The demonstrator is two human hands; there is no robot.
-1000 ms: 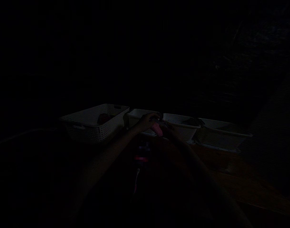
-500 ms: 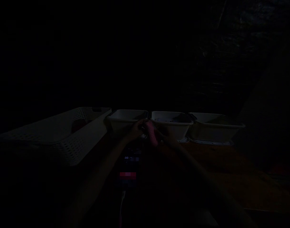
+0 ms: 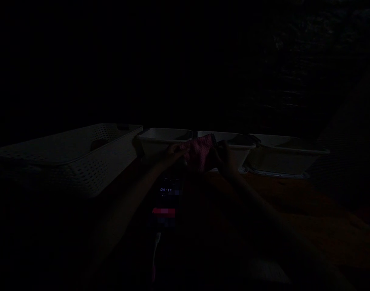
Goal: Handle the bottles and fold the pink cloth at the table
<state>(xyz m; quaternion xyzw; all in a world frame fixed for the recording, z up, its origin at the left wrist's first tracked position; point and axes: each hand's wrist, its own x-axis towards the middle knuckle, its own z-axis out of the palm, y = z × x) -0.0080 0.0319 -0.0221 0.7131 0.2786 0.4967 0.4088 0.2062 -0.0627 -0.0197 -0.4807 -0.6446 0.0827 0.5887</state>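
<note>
Pink, nubbly cloth with a dark edge [image 3: 199, 153], spread between the left hand [image 3: 174, 152] and the right hand [image 3: 225, 159] in near darkness.
The hands are apart, each pinching one side, just before the pale, oblong middle tub [image 3: 241, 153]; I can't make out how firmly, and a loose pinch could let a corner drop. A sagging fold might then cover the black, flat phone with a lit screen [image 3: 168, 202], and the left forearm [image 3: 139, 192] could snag its thin, whitish cable [image 3: 155, 250]. In this gloom, a misjudged reach might bump the tub along the reddish-brown surface [image 3: 278, 198].
</note>
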